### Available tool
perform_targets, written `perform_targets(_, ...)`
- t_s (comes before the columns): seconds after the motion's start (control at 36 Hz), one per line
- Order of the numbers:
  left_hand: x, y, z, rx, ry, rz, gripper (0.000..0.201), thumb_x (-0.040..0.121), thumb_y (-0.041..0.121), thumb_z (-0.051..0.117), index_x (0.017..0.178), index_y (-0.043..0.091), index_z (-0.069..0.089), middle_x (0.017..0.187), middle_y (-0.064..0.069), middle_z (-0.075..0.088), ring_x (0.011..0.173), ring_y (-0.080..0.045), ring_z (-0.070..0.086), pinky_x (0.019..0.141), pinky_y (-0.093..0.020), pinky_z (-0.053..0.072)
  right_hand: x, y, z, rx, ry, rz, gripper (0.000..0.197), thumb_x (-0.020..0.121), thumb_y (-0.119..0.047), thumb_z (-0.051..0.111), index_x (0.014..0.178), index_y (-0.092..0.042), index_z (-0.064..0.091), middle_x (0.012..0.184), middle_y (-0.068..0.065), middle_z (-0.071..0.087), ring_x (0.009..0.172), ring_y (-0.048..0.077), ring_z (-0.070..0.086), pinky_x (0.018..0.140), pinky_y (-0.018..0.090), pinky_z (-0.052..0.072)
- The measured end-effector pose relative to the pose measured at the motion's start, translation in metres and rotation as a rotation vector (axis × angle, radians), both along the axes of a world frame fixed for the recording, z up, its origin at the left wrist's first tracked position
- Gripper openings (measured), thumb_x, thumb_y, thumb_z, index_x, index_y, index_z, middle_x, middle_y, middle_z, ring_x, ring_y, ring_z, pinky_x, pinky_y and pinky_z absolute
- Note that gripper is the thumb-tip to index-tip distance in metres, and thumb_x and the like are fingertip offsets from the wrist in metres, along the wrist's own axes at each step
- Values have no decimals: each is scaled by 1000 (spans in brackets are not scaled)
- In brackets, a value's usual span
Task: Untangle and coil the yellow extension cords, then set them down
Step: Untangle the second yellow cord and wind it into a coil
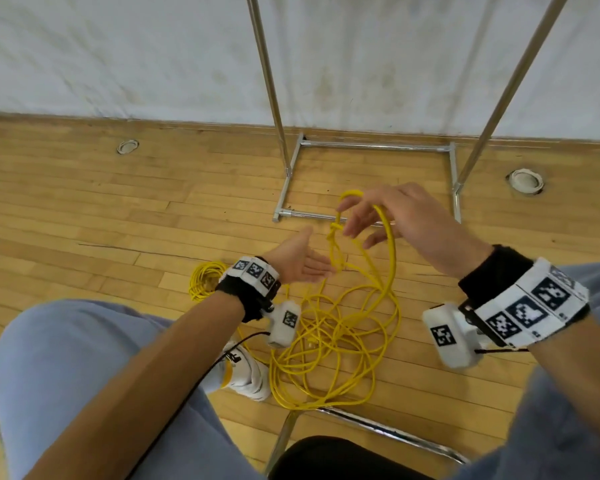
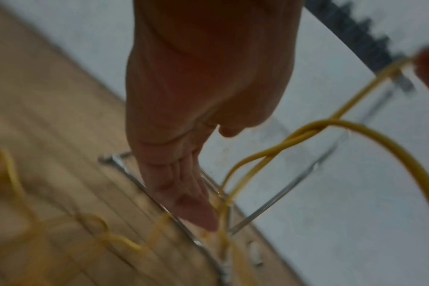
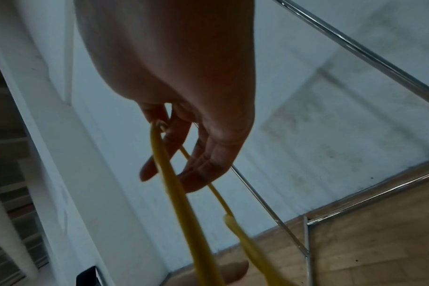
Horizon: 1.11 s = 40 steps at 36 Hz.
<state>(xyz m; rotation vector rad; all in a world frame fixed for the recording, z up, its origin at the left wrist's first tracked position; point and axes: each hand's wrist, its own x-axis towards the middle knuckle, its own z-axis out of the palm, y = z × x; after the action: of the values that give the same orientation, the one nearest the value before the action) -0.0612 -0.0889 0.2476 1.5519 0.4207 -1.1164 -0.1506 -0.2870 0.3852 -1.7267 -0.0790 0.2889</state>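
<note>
Between the knees, on the wooden floor: the loose yellow extension cord sprawls in overlapping loops, partly lifted; a second, already coiled cord lies just left of the left wrist
Right hand: raised above the tangle; fingers loosely curled, a bight of cord hooked over them, so both legs hang free and the snag shows
Twist: just below that hand the two legs wind round each other; likely the knot being worked out
Left hand: palm up, fingers straight and together, holding nothing; tips touching or just beside the hanging strands, I cannot tell which; seemingly placed to catch or part them
Stage: untangling, judged early; coiling of this cord not begun
Background: chrome rack frame against the white wall; white shoe beside the loops
</note>
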Motion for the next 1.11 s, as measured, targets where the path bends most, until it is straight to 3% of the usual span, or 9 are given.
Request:
perform_targets(0.06,2,0,15,-201,106,84,89,98,72,42,129,-11,54,114,-25,72,101,-31,73,80,-36,62,-4,-3,7,-5,-38,120,50,107,-18,40,77,-7,79,111,7,76,103,33,70,81,46,57)
perform_targets(0.19,7,6,57,-356,-8,256,36,97,19,65,123,-5,62,105,-17,74,86,-22,74,79,-29,62,-10,-3,19,-123,-45,474,47,104,-27,44,76,-29,81,113,9,76,101,22,70,84,41,58)
perform_targets(0.33,6,14,97,-537,-80,464,27,89,4,65,114,-1,56,106,-24,72,85,-25,74,75,-31,63,-13,6,10,-192,108,619,26,102,-22,62,90,-9,80,105,14,77,95,34,73,87,43,61)
perform_targets(0.44,-6,16,116,-534,-111,422,20,98,2,58,117,-6,57,101,-19,73,85,-21,72,85,-31,59,-16,19,3,-177,85,597,16,100,-16,66,104,-5,77,101,8,78,94,26,76,92,44,61)
perform_targets(0.56,-18,20,127,-545,-184,366,17,102,4,53,114,-5,59,90,-9,71,73,-12,69,67,-22,59,-13,21,-2,-66,189,503,27,96,-17,72,120,-7,67,107,16,75,94,30,76,89,45,61)
perform_targets(0.72,-32,18,142,-462,-413,250,32,104,4,46,132,-11,54,92,-5,72,65,-7,59,63,-17,54,7,7,-6,101,164,-137,28,104,-27,60,100,-1,71,82,13,72,71,25,69,58,29,54)
perform_targets(0.83,-40,14,150,-384,-588,113,33,107,6,40,134,-4,57,103,-9,73,57,-10,46,58,-20,43,17,-5,-21,-160,67,-279,25,98,-28,70,113,-8,69,100,9,73,82,17,69,69,33,58)
perform_targets(0.94,-41,16,152,-423,-683,8,35,108,4,37,134,-6,57,98,-10,68,52,-8,35,53,-22,28,20,-5,-39,-471,-69,-432,63,89,-42,79,133,-14,43,119,2,55,99,19,60,81,31,49)
perform_targets(1.11,-41,23,152,-537,-708,-10,35,107,7,35,131,-3,58,93,-8,62,55,-6,31,53,-21,23,26,-12,-53,-420,128,-69,38,98,-54,61,113,-21,70,109,-1,72,97,17,71,78,30,59)
